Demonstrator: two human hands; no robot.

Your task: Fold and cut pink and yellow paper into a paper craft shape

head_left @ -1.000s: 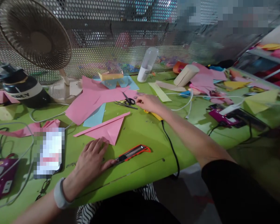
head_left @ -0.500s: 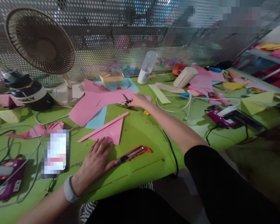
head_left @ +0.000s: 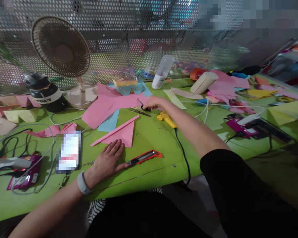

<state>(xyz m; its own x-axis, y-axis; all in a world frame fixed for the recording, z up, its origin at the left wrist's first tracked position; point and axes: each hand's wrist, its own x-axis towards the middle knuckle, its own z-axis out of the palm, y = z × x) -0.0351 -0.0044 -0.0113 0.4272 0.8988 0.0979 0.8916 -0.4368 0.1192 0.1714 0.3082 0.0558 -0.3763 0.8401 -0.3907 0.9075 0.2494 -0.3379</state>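
My left hand (head_left: pixel 109 158) lies flat, fingers stretched, its fingertips on a folded pink paper piece (head_left: pixel 125 134). Its thumb rests against the end of an orange-and-black utility knife (head_left: pixel 145 158). Farther out, my right hand (head_left: pixel 155 103) has its fingers closed around the dark handles of a pair of scissors (head_left: pixel 146 108), whose blades point toward a large pink paper sheet (head_left: pixel 101 105). A thin, pointed metal tool (head_left: pixel 140 112) lies just below the scissors. Under my right forearm is a yellow glue gun (head_left: pixel 167 119) with a black cord.
On the green table (head_left: pixel 149 178) stand a fan (head_left: pixel 61 49), a dark jar (head_left: pixel 47 94) and a clear-topped white bottle (head_left: pixel 162 72). A phone (head_left: pixel 69 152) and purple power strip (head_left: pixel 27 175) lie left. Another power strip (head_left: pixel 243 127), cables and coloured paper lie right.
The view has turned slightly left. My right forearm has shifted off the glue gun, which now shows much more. The scissors stay in my right hand; my left hand stays on the folded paper.
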